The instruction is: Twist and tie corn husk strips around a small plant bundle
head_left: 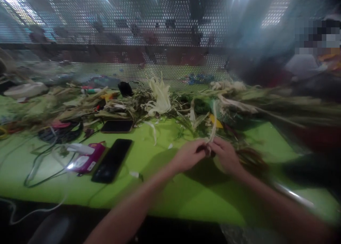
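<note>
My left hand [188, 154] and my right hand [226, 155] meet over the green table [165, 187], fingers pinched together on a small dark bundle of plant stems [209, 149]. A pale strip of leaf [213, 125] rises from between the fingertips. A reddish-brown tuft [252, 158] lies just right of my right hand. A heap of dried leaves and pale husks [160, 98] stretches across the table behind both hands.
Two dark phones [112, 160] [116, 126] lie left of my hands, beside a pink box [87, 158] and loose cables [42, 165]. A perforated screen [133, 41] stands at the table's back. Another person [314, 59] sits at far right.
</note>
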Tool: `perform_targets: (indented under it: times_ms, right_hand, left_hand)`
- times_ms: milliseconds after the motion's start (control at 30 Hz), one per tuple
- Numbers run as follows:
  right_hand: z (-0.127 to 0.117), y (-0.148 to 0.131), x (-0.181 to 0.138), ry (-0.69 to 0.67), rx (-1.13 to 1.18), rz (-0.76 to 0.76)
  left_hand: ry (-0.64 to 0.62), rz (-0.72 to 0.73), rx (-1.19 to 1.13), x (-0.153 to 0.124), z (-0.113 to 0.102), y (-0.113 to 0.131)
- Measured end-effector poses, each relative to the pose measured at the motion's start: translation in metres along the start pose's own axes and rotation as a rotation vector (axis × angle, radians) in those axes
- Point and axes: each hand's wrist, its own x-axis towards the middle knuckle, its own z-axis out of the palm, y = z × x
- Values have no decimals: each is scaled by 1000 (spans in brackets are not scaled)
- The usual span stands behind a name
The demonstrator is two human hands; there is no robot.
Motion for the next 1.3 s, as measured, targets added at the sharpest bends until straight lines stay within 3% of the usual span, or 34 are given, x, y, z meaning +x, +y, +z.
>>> perform_targets:
  times_ms: [133,300,567,900,1033,1300]
  right_hand:
    - [-2,-2,-2,-68,-173,-77]
    - [0,-4,-3,-154,-325,-156]
    - [1,0,1,-166,-79,-80]
    - [-3,-6,2,-203,282,129]
    - [-1,-8,1,-193,291,120]
    - [3,-2,0,-45,274,105]
  left_hand:
    - [114,-83,-230,0,2,-1]
    - [206,-110,-322,5,3,-12]
    - [281,-134,-527,8,-3,-18]
    - [425,-122,-540,10,-10,-23]
    - [428,-99,-541,10,-10,-21]
    - [250,-149,-524,9,3,-22]
